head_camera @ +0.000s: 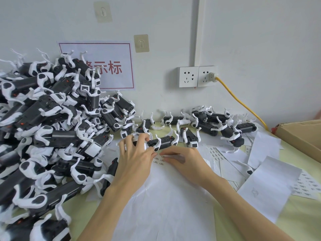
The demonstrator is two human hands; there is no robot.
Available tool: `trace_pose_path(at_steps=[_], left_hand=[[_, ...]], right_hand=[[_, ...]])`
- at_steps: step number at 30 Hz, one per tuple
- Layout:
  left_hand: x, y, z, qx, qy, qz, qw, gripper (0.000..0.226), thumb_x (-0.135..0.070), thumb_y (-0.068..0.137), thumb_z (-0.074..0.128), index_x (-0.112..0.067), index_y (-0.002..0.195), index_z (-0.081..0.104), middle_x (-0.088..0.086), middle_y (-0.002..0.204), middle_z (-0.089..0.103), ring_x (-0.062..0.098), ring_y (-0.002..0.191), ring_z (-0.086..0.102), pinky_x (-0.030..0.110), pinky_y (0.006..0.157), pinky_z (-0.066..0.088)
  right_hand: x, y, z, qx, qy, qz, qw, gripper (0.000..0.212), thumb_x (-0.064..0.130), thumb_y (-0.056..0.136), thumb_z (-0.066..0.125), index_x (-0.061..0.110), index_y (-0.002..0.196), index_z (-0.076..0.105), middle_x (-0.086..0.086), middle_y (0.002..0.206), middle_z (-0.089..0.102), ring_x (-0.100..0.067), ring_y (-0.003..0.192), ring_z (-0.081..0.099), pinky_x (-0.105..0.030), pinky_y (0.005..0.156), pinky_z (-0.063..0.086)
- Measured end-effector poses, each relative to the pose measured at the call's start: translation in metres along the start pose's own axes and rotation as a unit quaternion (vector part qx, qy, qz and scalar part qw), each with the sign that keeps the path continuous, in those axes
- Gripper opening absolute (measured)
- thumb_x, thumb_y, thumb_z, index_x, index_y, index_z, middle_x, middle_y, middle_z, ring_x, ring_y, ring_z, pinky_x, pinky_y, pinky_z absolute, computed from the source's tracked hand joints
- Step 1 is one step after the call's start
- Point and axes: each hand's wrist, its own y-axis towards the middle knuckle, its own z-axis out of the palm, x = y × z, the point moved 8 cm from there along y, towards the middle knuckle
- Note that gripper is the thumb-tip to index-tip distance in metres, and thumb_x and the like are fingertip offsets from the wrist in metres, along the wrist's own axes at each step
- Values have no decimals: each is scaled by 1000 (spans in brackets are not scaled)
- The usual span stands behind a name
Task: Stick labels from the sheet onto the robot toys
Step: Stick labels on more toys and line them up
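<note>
Your left hand [137,150] grips a robot toy [162,142] mid-tabletop; your right hand [184,160] pinches at the label sheet [161,197] just beside it. Peel one label cleanly (don't crease it).

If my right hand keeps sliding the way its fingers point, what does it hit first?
Probably the left hand. The right hand points leftward across the label sheet, its fingertips nearly meeting the left fingers by the remaining labels. The held robot toy lies just beyond, though depth is unclear.
</note>
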Motion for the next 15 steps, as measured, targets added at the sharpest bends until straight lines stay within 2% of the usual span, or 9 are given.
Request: trace_pose_path(at_steps=[8, 12, 15], left_hand=[[1, 1, -2, 3, 3, -6, 1000, 19, -24, 91, 80, -16, 76, 72, 9, 120, 63, 41, 95, 54, 53, 82, 44], [2, 2, -1, 9, 3, -10, 1000, 18, -23, 88, 84, -16, 75, 73, 9, 118, 64, 42, 95, 55, 53, 81, 46], [4, 1, -3, 13, 1, -20, 1000, 15, -23, 87, 85, -18, 78, 74, 9, 117, 63, 41, 94, 54, 53, 80, 47]], right_hand=[[1, 0, -3, -18, 33, 20, 999, 19, 8, 95, 73, 24, 103, 80, 18, 102, 78, -8, 104, 74, -33, 100, 56], [2, 0, -3, -22, 43, 28, 998, 20, 6, 93, 75, 26, 95, 79, 18, 98, 77, -6, 100, 73, -25, 96, 55], [5, 1, -5, -41, 121, 46, 991, 17, 6, 95, 73, 22, 90, 77, 8, 101, 78, -13, 100, 73, -18, 89, 53]])
